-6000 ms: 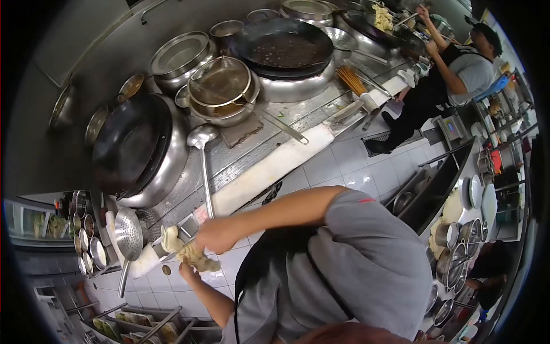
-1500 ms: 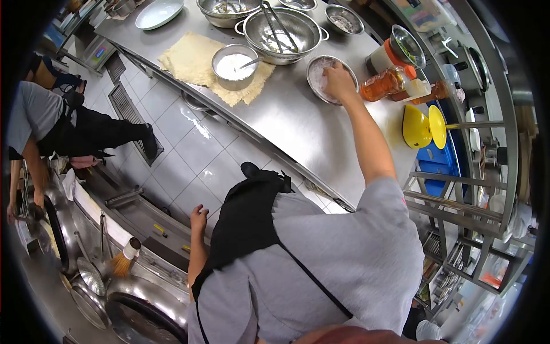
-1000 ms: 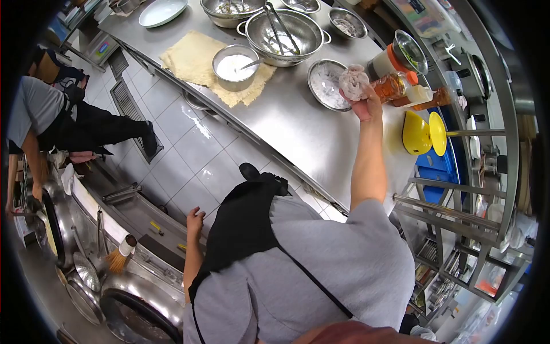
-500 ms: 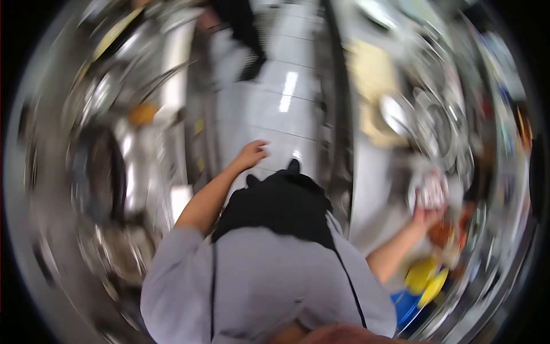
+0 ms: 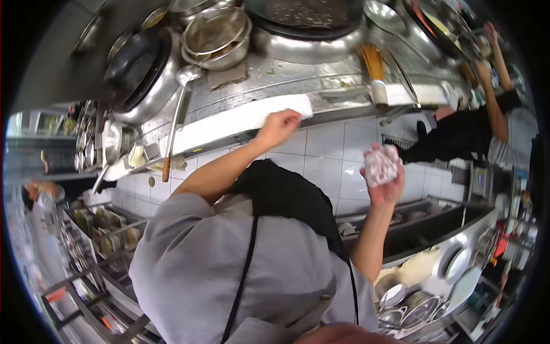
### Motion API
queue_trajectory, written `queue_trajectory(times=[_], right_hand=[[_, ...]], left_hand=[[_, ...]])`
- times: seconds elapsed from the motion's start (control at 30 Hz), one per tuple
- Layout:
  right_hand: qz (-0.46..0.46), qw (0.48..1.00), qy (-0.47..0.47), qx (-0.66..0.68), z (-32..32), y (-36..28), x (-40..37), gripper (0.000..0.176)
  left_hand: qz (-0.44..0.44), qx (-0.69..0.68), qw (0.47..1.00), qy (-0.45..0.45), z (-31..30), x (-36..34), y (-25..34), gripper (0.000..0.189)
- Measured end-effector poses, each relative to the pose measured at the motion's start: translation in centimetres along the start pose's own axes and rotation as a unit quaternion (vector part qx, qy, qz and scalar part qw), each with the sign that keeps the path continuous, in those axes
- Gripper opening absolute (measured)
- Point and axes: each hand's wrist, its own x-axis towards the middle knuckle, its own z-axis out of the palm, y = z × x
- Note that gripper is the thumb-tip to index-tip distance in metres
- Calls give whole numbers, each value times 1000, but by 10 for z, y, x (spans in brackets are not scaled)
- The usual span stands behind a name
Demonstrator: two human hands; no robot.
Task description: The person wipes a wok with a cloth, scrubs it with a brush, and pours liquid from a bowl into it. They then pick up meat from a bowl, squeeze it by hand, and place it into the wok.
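Observation:
On the upturned palm of my right hand (image 5: 388,192) rests a heaped clump of pinkish-white pieces (image 5: 381,165) that look coated in powder. The fingers curl around its sides, and the clump is held up over the tiled floor. I cannot make out exactly what the pieces are. My left hand (image 5: 279,128) hovers over the white strip (image 5: 229,121) along the front edge of the stove counter. Its fingers are curled in, with nothing visible in them.
Along the steel stove counter stand a large wok (image 5: 309,17), a strainer on a pot (image 5: 215,34), a long-handled ladle (image 5: 177,114) and a bamboo brush (image 5: 375,74). A co-worker (image 5: 470,126) stands to the right. Behind me is a counter with steel bowls (image 5: 421,309).
My view has swung round from the aisle to the stove. My right hand has lifted the pinkish-white clump off the side counter area. My left hand has moved over the stove edge, fingers curled.

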Motion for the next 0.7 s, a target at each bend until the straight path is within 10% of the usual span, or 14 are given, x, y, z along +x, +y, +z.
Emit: queue_trajectory(times=[0.27,0.4,0.5,0.57,0.7], right_hand=[[184,980,-18,-71,48,145,193,50],[196,968,0,-156,87,207,227,51],[253,961,-84,-77,72,244,261,51],[237,957,66,-151,127,241,242,50],[202,971,27,-127,108,263,281,43]], left_hand=[[35,-25,885,464,-143,7,-56,22],[52,-124,916,379,-146,32,-53,33],[220,-11,946,239,-129,62,-20,44],[252,13,951,180,-124,78,-12,48],[260,103,931,236,-115,98,-20,45]])
